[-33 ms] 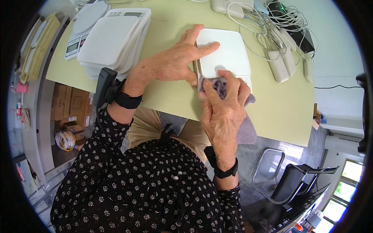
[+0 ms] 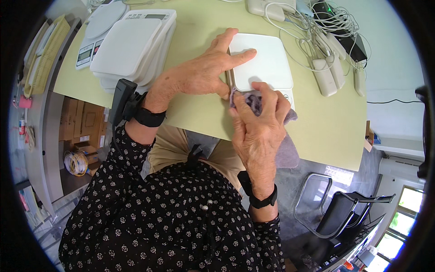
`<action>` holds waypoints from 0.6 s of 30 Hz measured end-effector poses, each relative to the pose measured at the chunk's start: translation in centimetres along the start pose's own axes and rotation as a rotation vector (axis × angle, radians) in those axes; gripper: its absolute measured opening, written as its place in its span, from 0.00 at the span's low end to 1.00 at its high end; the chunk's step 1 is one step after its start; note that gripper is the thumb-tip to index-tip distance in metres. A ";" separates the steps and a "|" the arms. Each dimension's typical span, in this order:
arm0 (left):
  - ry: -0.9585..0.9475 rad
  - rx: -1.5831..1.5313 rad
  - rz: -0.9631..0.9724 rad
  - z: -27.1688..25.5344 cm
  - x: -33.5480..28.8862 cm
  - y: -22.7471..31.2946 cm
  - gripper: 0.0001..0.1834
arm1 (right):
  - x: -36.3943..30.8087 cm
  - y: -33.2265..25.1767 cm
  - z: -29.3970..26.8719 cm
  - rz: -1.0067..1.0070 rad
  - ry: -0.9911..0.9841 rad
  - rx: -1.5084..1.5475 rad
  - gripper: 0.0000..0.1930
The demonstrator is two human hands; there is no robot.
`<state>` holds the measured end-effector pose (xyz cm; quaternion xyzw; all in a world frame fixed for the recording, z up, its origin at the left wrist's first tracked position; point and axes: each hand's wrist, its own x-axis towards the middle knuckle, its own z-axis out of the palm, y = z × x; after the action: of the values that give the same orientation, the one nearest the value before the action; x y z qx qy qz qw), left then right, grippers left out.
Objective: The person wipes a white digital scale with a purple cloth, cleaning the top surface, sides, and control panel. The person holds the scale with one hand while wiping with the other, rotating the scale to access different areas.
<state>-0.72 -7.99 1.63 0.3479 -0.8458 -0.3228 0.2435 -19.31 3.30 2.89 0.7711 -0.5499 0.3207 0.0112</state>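
A white kitchen scale [image 2: 263,61] with a square top plate lies flat on the pale green table. My left hand [image 2: 199,72] is spread at its left side, one finger stretched onto the plate and the others along the edge. My right hand [image 2: 263,115] is closed on a grey-purple cloth [image 2: 286,152], pressing it against the scale's near strip. One fingertip touches the plate's near edge. Bunched cloth and fingers cover most of that strip, and the cloth's loose end hangs over the table's front edge.
Several white scales are stacked [image 2: 129,47] at the left, beside another scale with a round plate [image 2: 106,20]. At the right lie white power strips [image 2: 324,77] and tangled cables [image 2: 337,27]. A dark chair [image 2: 337,213] stands on the floor at the lower right.
My right hand has shifted slightly left with the cloth along the scale's near strip. The left hand and the scale stay in place.
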 end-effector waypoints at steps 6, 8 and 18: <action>0.021 0.029 0.013 0.2 0.0 -0.6 0.57 | -0.5 -0.5 0.4 0.003 -0.004 0.027 0.16; 0.028 0.026 0.014 0.3 0.1 -0.7 0.57 | -0.9 -0.3 0.2 0.004 0.010 0.033 0.18; 0.022 0.009 -0.017 -0.1 0.1 -0.6 0.55 | -4.0 6.5 -4.3 0.202 0.099 -0.019 0.14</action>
<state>-0.48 -8.44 1.30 0.3599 -0.8415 -0.3173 0.2484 -27.70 5.68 2.11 0.6948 -0.6267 0.3526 0.0132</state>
